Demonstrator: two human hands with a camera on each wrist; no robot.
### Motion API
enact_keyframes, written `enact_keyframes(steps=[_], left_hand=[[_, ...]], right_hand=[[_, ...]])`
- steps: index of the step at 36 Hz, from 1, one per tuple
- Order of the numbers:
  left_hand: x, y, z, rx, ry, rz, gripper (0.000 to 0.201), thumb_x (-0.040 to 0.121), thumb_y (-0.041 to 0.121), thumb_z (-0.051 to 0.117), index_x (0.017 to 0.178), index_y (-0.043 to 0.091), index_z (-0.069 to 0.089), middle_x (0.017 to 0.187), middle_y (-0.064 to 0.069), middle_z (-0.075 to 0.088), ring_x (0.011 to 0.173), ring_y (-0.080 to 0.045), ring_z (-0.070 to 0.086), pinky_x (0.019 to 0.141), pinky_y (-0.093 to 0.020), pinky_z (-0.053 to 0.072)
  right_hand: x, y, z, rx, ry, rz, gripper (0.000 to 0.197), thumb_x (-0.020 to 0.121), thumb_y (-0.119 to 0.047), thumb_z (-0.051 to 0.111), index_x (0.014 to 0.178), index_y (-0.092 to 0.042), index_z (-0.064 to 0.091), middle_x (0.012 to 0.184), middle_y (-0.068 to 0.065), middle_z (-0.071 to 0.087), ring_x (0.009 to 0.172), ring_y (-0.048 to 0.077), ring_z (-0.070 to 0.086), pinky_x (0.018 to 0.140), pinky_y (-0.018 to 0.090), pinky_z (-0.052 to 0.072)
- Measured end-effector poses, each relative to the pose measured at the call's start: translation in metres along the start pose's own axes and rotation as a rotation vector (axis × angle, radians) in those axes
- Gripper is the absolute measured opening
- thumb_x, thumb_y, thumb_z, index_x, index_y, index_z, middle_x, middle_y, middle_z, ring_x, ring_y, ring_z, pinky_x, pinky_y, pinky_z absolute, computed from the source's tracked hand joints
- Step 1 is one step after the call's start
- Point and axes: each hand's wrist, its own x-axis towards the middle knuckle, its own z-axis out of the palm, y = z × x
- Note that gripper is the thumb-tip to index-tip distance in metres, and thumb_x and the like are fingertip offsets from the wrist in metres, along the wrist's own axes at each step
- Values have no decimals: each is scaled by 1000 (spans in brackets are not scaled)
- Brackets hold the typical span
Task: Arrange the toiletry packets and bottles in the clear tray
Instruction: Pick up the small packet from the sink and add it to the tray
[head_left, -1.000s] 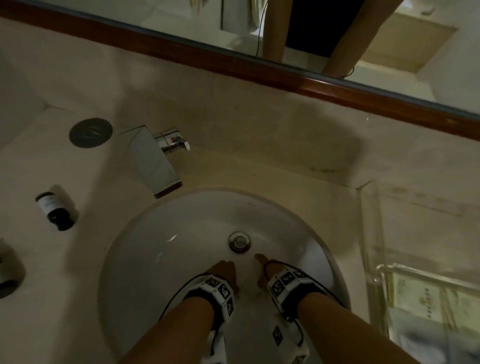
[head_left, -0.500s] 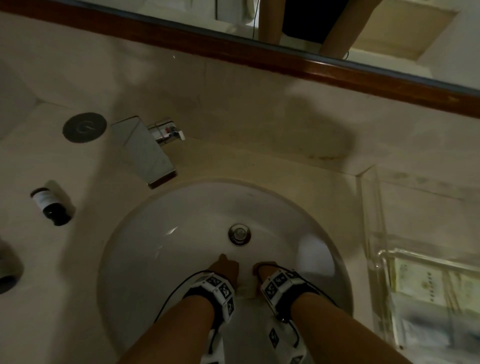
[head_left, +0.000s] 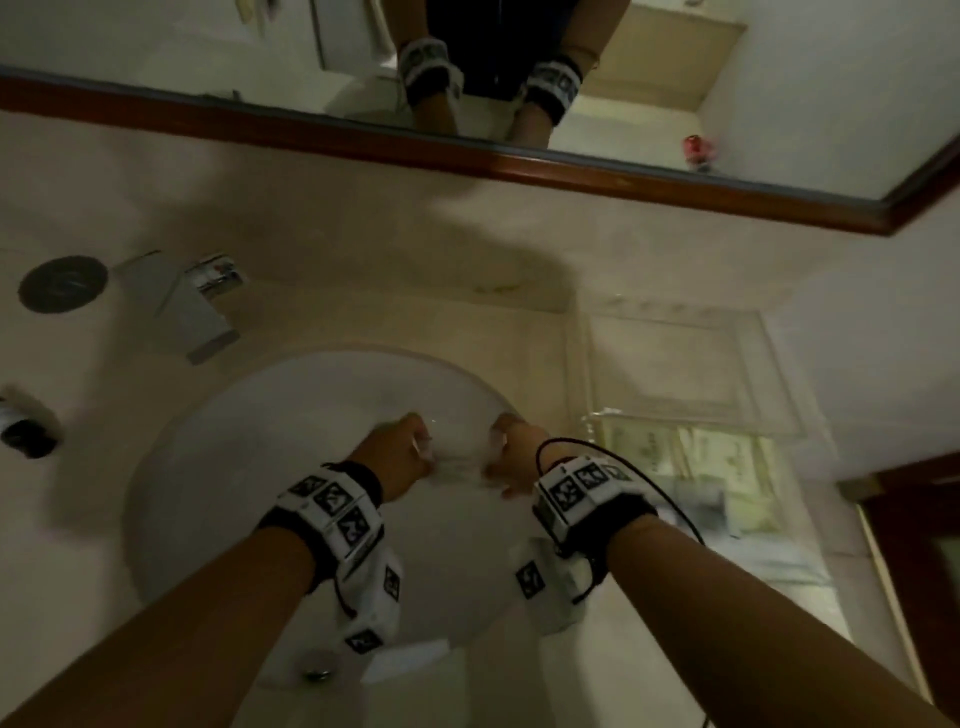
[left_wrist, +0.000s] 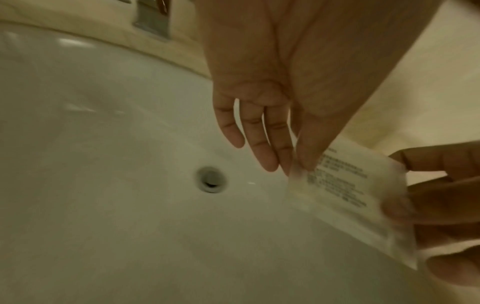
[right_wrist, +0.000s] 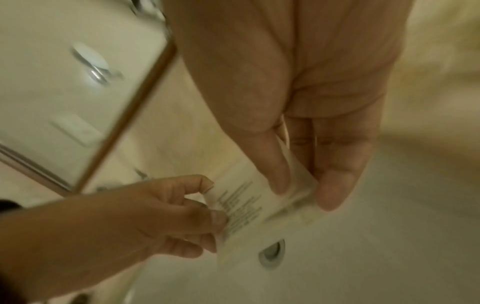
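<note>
Light: dim, warm
Wall (head_left: 363, 208): beige stone
Mirror (head_left: 779, 78): dark wood frame
Counter (head_left: 78, 493): beige, round white sink (head_left: 249, 426)

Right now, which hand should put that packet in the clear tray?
Probably the right hand. Both hands pinch the packet over the sink, but the clear tray sits on the right, nearer that hand than the left hand.

A round white ceramic sink (head_left: 218, 467) is sitting sunk into the beige stone bench (head_left: 93, 415), its metal drain (left_wrist: 211, 179) showing at the bottom. A chrome square-spouted tap (head_left: 197, 306) is standing behind it, beside a dark round disc (head_left: 62, 283). A wood-framed mirror (head_left: 519, 161) is hanging above.
</note>
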Motion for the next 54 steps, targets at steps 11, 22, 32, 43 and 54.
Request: enact_keyframes(steps=[11,22,32,43,54], left_hand=[[-34,115,70,-227,92,214,27,87,14,57,89,19,31,75,-10,54,67,-20,50,64,-33,42],[-22,204,169,-148,16,315,8,91,15,49,86,20,46,71,1,52,70,-21,50,67,-32,44],[-4,241,203,108,72,348,15,93,17,44,100,15,57,98,-9,64,89,-28,60,77,-36,49],[0,239,214,337,95,446,29,87,22,56,115,16,61,117,-6,56,108,-27,56,96,-38,46],[7,238,221,472,172,559,29,89,11,47,114,11,62,112,-10,56,105,-29,53,87,-38,45]], right_hand=[[-88,114,-67,195,463,-76,43,81,-10,64,106,-28,33,74,3,55,69,24,58,68,42,55],[-109,226,-98,184,658,40,14,87,-6,50,80,-18,49,81,7,60,76,27,56,68,31,45],[-96,261,-110,112,746,134,18,88,-6,48,99,-8,63,105,12,65,90,24,57,74,21,36],[-103,268,-92,-256,694,-26,30,89,-15,47,116,-14,60,125,8,46,113,25,45,95,30,41],[-87,272,-96,-306,652,27,22,90,-15,47,110,-11,55,117,8,49,104,25,53,85,31,46]])
